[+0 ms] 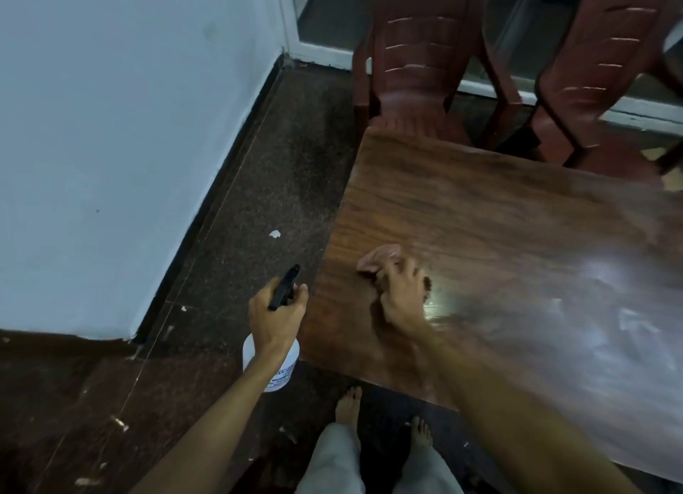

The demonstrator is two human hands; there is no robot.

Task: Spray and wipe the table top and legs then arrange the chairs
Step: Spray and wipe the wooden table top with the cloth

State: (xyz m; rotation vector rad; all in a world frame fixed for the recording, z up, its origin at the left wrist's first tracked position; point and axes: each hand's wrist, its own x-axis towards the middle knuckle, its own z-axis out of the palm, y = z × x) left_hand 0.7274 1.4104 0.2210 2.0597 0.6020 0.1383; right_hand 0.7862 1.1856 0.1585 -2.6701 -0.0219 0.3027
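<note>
A brown wooden table top (517, 227) fills the right half of the view, with pale wet streaks toward its right side. My right hand (401, 295) grips a bunched pink cloth (377, 258) and holds it against the table near the left edge. My left hand (275, 318) holds a white spray bottle (286, 368) by its black trigger head (282, 288), off the table's left edge over the floor. Two dark red plastic chairs (417, 61) (606, 86) stand behind the table's far edge.
A white wall (122, 131) runs along the left, with a dark skirting. The dark speckled floor (266, 183) carries small white scraps. My bare feet (349, 405) stand at the table's near left corner. A white door frame (314, 53) sits behind the chairs.
</note>
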